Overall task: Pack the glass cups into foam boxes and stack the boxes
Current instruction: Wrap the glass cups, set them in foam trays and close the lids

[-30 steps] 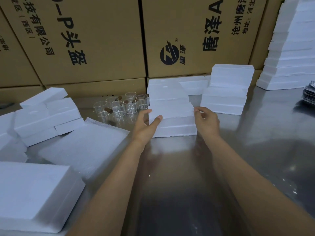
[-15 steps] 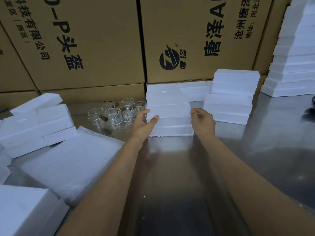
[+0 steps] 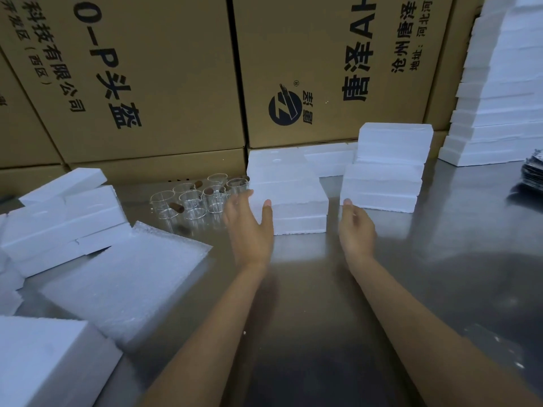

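Tall brown printed cardboard cartons (image 3: 176,83) wall the back of the steel surface (image 3: 323,289). The squared stack of white foam boxes (image 3: 289,195) stands against them, likely for support. Both hands (image 3: 249,224) (image 3: 357,227) flank it, fingers relaxed, gripping nothing. Clear glass cups (image 3: 194,199) cluster just left, within reach.

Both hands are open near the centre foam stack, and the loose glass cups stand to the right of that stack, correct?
Not quite. In the head view the glass cups stand left of the centre foam stack, beyond the left hand. The right hand is open too.
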A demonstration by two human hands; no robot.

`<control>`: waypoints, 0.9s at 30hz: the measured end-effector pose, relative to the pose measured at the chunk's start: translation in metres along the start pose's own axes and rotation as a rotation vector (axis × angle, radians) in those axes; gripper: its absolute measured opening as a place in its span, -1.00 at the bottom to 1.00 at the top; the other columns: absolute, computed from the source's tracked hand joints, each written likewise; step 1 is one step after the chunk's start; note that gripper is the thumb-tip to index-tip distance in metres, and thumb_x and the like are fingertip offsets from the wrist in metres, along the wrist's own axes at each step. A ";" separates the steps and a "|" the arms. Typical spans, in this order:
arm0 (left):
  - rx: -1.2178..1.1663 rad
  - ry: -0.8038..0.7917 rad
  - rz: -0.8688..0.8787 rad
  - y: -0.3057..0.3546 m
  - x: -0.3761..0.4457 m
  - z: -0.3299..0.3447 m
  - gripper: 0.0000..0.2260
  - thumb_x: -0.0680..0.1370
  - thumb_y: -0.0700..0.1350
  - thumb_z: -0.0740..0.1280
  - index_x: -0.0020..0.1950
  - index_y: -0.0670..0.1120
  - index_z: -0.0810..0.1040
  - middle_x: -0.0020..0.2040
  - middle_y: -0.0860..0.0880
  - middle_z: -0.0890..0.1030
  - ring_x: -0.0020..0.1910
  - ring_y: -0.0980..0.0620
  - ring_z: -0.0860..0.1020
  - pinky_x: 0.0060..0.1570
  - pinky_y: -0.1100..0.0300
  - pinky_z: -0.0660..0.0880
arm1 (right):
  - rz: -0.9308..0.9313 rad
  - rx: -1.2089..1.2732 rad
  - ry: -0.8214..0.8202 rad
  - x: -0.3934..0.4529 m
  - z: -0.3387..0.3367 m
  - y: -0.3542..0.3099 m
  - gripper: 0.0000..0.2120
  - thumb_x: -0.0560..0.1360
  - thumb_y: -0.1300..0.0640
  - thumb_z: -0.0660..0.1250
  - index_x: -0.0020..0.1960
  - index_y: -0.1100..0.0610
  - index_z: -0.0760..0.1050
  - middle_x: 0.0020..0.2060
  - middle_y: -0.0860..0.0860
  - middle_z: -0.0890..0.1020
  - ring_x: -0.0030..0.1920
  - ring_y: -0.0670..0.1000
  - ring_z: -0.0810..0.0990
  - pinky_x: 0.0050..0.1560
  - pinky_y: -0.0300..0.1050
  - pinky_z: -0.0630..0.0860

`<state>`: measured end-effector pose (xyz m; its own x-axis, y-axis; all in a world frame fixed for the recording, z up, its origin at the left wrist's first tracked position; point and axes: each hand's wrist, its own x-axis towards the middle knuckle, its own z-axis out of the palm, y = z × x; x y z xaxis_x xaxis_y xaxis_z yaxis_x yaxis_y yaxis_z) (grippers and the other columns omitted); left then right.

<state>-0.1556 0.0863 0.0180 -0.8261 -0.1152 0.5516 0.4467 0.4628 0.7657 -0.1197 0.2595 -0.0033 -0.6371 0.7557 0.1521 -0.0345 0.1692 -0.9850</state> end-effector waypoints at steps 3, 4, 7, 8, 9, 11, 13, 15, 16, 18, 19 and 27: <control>-0.025 -0.049 0.097 0.014 -0.047 0.014 -0.87 0.60 -0.18 0.29 0.15 -0.07 0.51 0.11 -0.03 0.45 0.17 -0.05 0.43 0.19 0.02 0.42 | -0.042 0.009 0.110 -0.002 -0.019 0.009 -0.79 0.65 0.00 0.18 -0.08 0.08 0.45 -0.29 -0.12 0.49 -0.12 0.01 0.47 -0.09 -0.14 0.31; -0.076 -0.185 0.074 0.020 -0.061 0.022 -0.84 0.59 -0.22 0.28 0.15 -0.07 0.50 0.10 -0.02 0.44 0.16 -0.06 0.46 0.17 0.03 0.43 | -0.043 0.009 0.141 0.000 -0.026 0.009 -0.82 0.64 0.05 0.19 -0.09 0.10 0.46 -0.29 -0.09 0.51 -0.13 0.05 0.48 -0.09 -0.10 0.34; -0.132 -0.542 -0.014 0.041 -0.083 0.051 -0.68 0.60 -0.23 0.23 0.35 -0.07 0.44 0.25 -0.05 0.43 0.27 -0.08 0.48 0.29 0.09 0.40 | -0.033 -0.021 0.205 0.011 -0.051 0.012 -0.86 0.59 0.18 0.21 0.07 0.18 0.51 -0.01 0.13 0.61 0.07 0.16 0.55 0.15 0.00 0.45; -0.126 -0.591 -0.031 0.049 -0.086 0.060 -0.63 0.62 -0.20 0.23 0.43 -0.06 0.39 0.34 -0.06 0.41 0.32 -0.07 0.46 0.34 0.08 0.38 | -0.030 -0.039 0.210 0.015 -0.059 0.014 -0.81 0.57 0.20 0.21 0.14 0.19 0.51 0.10 0.17 0.59 0.14 0.17 0.54 0.19 -0.01 0.44; -0.123 -0.620 -0.045 0.055 -0.087 0.068 -0.58 0.62 -0.18 0.22 0.50 -0.05 0.34 0.42 -0.06 0.38 0.37 -0.06 0.44 0.38 0.06 0.36 | -0.036 -0.063 0.207 0.018 -0.067 0.016 -0.76 0.56 0.20 0.22 0.21 0.19 0.49 0.17 0.18 0.56 0.18 0.17 0.53 0.18 -0.03 0.43; -0.129 -0.637 -0.072 0.067 -0.085 0.085 -0.50 0.62 -0.17 0.21 0.57 -0.05 0.23 0.53 -0.04 0.29 0.46 -0.07 0.35 0.43 0.00 0.33 | -0.061 -0.134 0.191 0.026 -0.081 0.020 -0.67 0.56 0.17 0.23 0.32 0.15 0.43 0.27 0.12 0.52 0.25 0.14 0.49 0.15 -0.10 0.38; -0.148 -0.613 -0.093 0.073 -0.078 0.104 -0.43 0.59 -0.21 0.20 0.60 -0.08 0.18 0.56 -0.08 0.24 0.52 -0.10 0.27 0.41 -0.10 0.36 | -0.069 -0.186 0.183 0.034 -0.090 0.022 -0.58 0.55 0.14 0.24 0.41 0.11 0.37 0.36 0.09 0.47 0.32 0.14 0.46 0.21 -0.08 0.38; -0.137 -0.577 -0.105 0.077 -0.069 0.123 -0.40 0.57 -0.22 0.21 0.61 -0.08 0.14 0.57 -0.10 0.23 0.55 -0.11 0.22 0.46 -0.10 0.31 | -0.080 -0.214 0.173 0.042 -0.094 0.022 -0.50 0.54 0.11 0.25 0.47 0.07 0.30 0.40 0.07 0.45 0.36 0.15 0.43 0.31 0.01 0.41; -0.123 -0.564 -0.119 0.077 -0.064 0.132 -0.38 0.58 -0.20 0.22 0.62 -0.07 0.11 0.59 -0.09 0.21 0.56 -0.10 0.20 0.50 -0.07 0.26 | -0.097 -0.222 0.161 0.045 -0.094 0.021 -0.47 0.54 0.10 0.26 0.49 0.06 0.27 0.41 0.07 0.44 0.38 0.15 0.42 0.33 0.06 0.42; -0.118 -0.553 -0.160 0.075 -0.054 0.149 -0.34 0.61 -0.15 0.22 0.65 -0.04 -0.01 0.63 -0.05 0.12 0.59 -0.07 0.16 0.54 0.03 0.19 | -0.128 -0.232 0.141 0.055 -0.092 0.020 -0.43 0.54 0.09 0.27 0.52 0.07 0.22 0.43 0.06 0.41 0.41 0.15 0.40 0.37 0.11 0.41; -0.128 -0.554 -0.181 0.074 -0.049 0.158 -0.32 0.62 -0.14 0.21 0.66 -0.03 -0.07 0.65 -0.03 0.07 0.60 -0.06 0.13 0.54 0.06 0.17 | -0.126 -0.239 0.137 0.061 -0.092 0.020 -0.39 0.55 0.09 0.27 0.55 0.07 0.16 0.48 0.06 0.36 0.46 0.14 0.35 0.42 0.10 0.36; -0.219 -0.505 -0.319 0.069 -0.010 0.204 -0.32 0.63 -0.11 0.20 0.66 -0.06 -0.10 0.65 -0.03 0.04 0.60 -0.08 0.15 0.54 -0.03 0.19 | -0.087 -0.215 0.182 0.104 -0.084 0.028 -0.31 0.55 0.06 0.29 0.60 0.16 0.09 0.56 0.04 0.22 0.54 0.06 0.21 0.43 -0.14 0.17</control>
<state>-0.1867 0.2989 -0.0028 -0.9665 0.2353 0.1024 0.1678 0.2779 0.9458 -0.1217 0.3960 -0.0082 -0.4897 0.8302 0.2664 0.0939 0.3539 -0.9306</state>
